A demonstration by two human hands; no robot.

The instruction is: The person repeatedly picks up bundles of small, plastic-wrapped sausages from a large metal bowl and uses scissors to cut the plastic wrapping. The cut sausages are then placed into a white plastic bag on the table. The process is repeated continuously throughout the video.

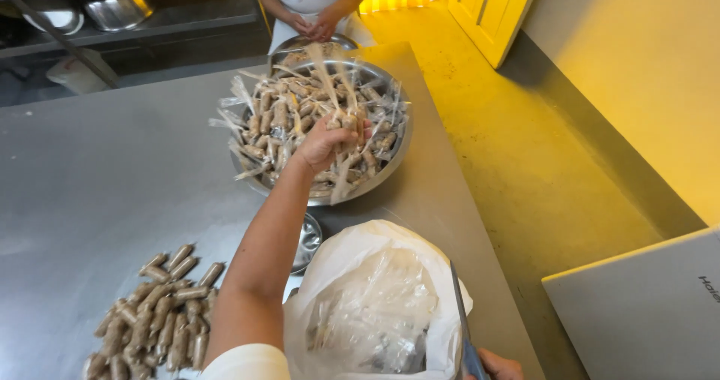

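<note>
Our left hand (324, 144) is over the bowl (390, 166), fingers pinching wrapped sticks (341, 118), ends pointing up and down. Right hand (499, 366) is low by the bag (375, 275), fingers closed on a blade (459, 312).

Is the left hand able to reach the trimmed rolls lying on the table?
Probably yes: the left hand is gripping wrapped rolls over the bowl, but nothing blocks the trimmed rolls.

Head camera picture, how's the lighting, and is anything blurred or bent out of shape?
Head view: strong yellow light washes the floor and wall on the right, while the steel table stays grey with soft glare; the left hand grabbing wrapped rolls in the metal bowl is slightly motion-blurred; the wide lens bends the table edges; the right hand is cut off at the bottom edge.
</note>
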